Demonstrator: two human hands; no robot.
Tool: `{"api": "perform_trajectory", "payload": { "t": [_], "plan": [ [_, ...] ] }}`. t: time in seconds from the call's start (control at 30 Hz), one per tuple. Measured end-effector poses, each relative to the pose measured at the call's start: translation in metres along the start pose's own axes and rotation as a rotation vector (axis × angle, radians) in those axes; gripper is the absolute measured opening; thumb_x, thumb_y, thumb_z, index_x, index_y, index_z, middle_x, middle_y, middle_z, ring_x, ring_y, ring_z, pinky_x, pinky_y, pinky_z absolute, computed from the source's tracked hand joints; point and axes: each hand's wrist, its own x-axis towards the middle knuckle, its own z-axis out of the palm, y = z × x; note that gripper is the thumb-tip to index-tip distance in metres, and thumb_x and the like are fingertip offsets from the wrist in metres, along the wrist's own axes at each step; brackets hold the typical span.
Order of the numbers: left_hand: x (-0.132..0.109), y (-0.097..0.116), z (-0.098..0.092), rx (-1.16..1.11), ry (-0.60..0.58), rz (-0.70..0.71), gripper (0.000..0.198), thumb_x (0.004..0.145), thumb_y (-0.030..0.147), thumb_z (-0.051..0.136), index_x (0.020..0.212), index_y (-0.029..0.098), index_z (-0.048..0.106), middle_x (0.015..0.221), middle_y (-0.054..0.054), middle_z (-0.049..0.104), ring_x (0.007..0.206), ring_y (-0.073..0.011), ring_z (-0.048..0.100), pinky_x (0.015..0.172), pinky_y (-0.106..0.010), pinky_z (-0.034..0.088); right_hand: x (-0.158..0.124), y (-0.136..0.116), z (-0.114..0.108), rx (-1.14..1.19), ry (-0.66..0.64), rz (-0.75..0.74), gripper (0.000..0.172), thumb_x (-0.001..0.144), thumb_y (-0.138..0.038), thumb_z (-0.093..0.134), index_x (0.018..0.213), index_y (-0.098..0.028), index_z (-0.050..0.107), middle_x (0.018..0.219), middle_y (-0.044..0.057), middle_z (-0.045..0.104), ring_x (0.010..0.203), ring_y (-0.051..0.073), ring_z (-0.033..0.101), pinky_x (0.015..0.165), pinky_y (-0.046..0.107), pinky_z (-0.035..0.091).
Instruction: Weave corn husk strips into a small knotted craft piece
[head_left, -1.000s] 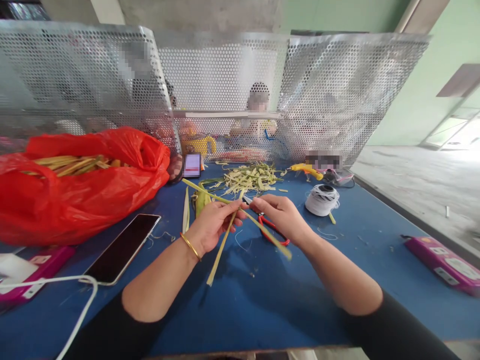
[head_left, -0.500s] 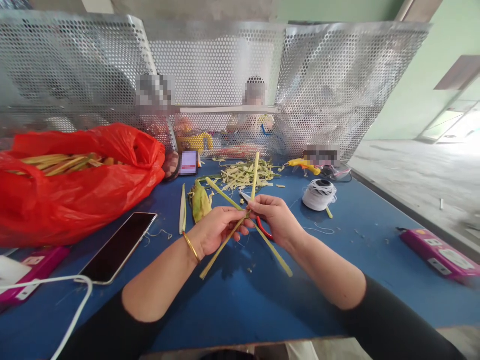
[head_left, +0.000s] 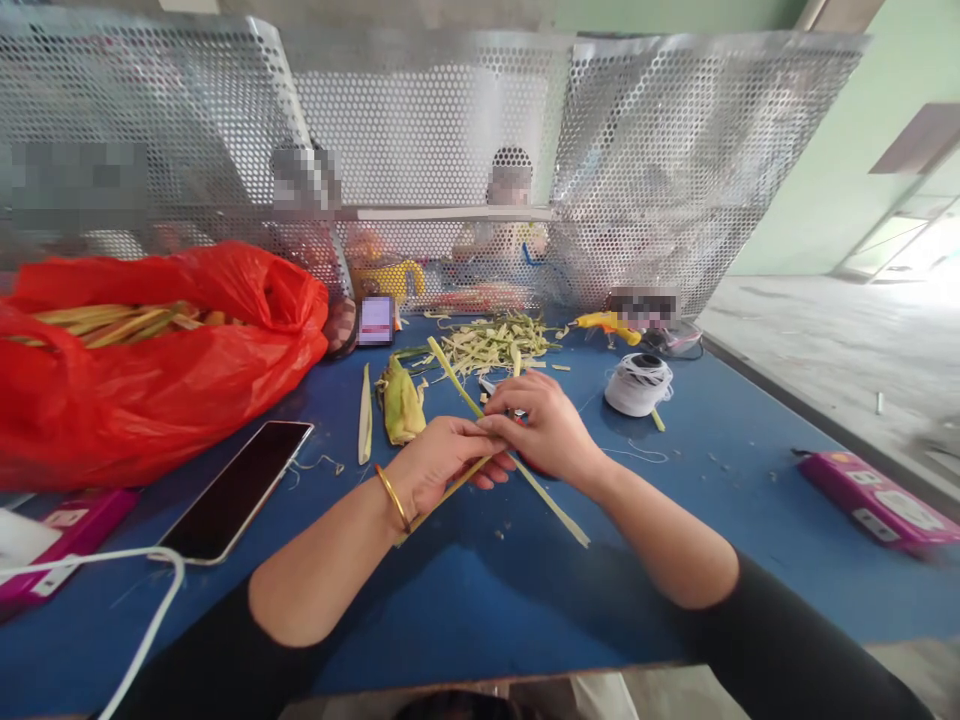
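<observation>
Crossed strips of pale green husk (head_left: pixel 551 505) are pinched between my two hands over the middle of the blue table. My left hand (head_left: pixel 450 460), below a gold bangle, grips them from the left, with one strip running down beside the wrist. From the right, my right hand (head_left: pixel 544 425) closes over the crossing point, its fingers hiding most of it. One strip end sticks up to the upper left, another to the lower right. Partly covered behind my right hand lie scissors with red handles (head_left: pixel 531 466). A corn husk piece (head_left: pixel 403 400) lies beyond my left hand.
A red plastic bag (head_left: pixel 247 385) of husk strips sits at left, near a dark phone (head_left: pixel 236 490). Husk scraps (head_left: pixel 495 342) are heaped at the back. White thread spool (head_left: pixel 637 387), yellow glue gun (head_left: pixel 609 325) and purple power strip (head_left: pixel 877 500) lie right. Perforated metal screen (head_left: pixel 435 120) stands behind.
My right hand has turned over and its fingers now fold across the crossing of the strips. The upright strip has tipped down behind it, and the upper left strip stands steeper.
</observation>
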Motion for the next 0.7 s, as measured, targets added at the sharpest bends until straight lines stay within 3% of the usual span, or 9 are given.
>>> {"api": "perform_trajectory", "payload": {
  "t": [0.07, 0.23, 0.37, 0.47, 0.57, 0.63, 0.7],
  "plan": [
    [0.000, -0.001, 0.001, 0.014, -0.010, -0.017, 0.026, 0.052, 0.030, 0.083, 0.063, 0.010, 0.070, 0.059, -0.006, 0.068, 0.052, -0.0130, 0.062, 0.053, -0.023, 0.045, 0.000, 0.001, 0.003, 0.114, -0.080, 0.122, 0.013, 0.076, -0.018, 0.065, 0.063, -0.019, 0.063, 0.068, -0.002, 0.065, 0.069, 0.013, 0.057, 0.080, 0.032, 0.041],
    [0.002, -0.004, 0.001, -0.007, -0.041, -0.066, 0.023, 0.052, 0.025, 0.083, 0.063, 0.010, 0.070, 0.059, -0.007, 0.069, 0.053, -0.0124, 0.062, 0.054, -0.023, 0.045, -0.002, 0.000, 0.010, 0.257, -0.066, 0.282, 0.008, 0.071, -0.017, 0.064, 0.064, -0.018, 0.061, 0.071, -0.001, 0.063, 0.068, 0.013, 0.055, 0.063, 0.025, 0.042],
    [0.005, -0.006, -0.001, -0.053, -0.049, -0.095, 0.017, 0.055, 0.020, 0.081, 0.063, 0.010, 0.070, 0.058, -0.006, 0.069, 0.051, -0.0117, 0.061, 0.052, -0.021, 0.046, -0.002, 0.002, 0.013, 0.187, -0.033, 0.186, 0.011, 0.073, -0.016, 0.063, 0.062, -0.019, 0.061, 0.069, 0.000, 0.064, 0.069, 0.014, 0.057, 0.069, 0.027, 0.042],
    [0.005, -0.002, -0.006, -0.141, -0.041, -0.048, 0.010, 0.065, 0.018, 0.076, 0.070, 0.011, 0.072, 0.067, -0.008, 0.072, 0.059, -0.0136, 0.065, 0.057, -0.022, 0.051, 0.000, 0.002, 0.005, 0.081, 0.118, 0.045, 0.011, 0.080, -0.019, 0.060, 0.070, -0.019, 0.064, 0.078, 0.002, 0.068, 0.080, 0.017, 0.059, 0.079, 0.031, 0.041],
    [0.004, 0.006, -0.012, -0.251, -0.041, 0.054, 0.010, 0.071, 0.012, 0.071, 0.081, 0.011, 0.074, 0.080, -0.009, 0.074, 0.073, -0.0157, 0.069, 0.070, -0.025, 0.055, -0.001, -0.003, -0.006, -0.052, 0.272, 0.045, 0.016, 0.084, -0.027, 0.057, 0.071, -0.020, 0.064, 0.078, 0.003, 0.068, 0.079, 0.017, 0.059, 0.078, 0.031, 0.039],
    [0.004, 0.009, -0.014, -0.304, -0.020, 0.126, 0.014, 0.070, 0.008, 0.070, 0.083, 0.012, 0.074, 0.084, -0.009, 0.075, 0.078, -0.0147, 0.069, 0.077, -0.024, 0.054, -0.003, -0.008, -0.008, -0.107, 0.260, 0.093, 0.025, 0.085, -0.030, 0.056, 0.063, -0.019, 0.062, 0.068, 0.002, 0.065, 0.069, 0.016, 0.057, 0.072, 0.029, 0.037],
    [0.005, 0.011, -0.015, -0.326, 0.019, 0.180, 0.014, 0.070, 0.007, 0.071, 0.082, 0.013, 0.074, 0.083, -0.008, 0.075, 0.078, -0.0133, 0.068, 0.077, -0.022, 0.053, -0.006, -0.013, -0.004, -0.100, 0.151, 0.154, 0.030, 0.084, -0.033, 0.057, 0.058, -0.019, 0.062, 0.062, 0.001, 0.063, 0.061, 0.013, 0.054, 0.064, 0.026, 0.036]
  ]
}}
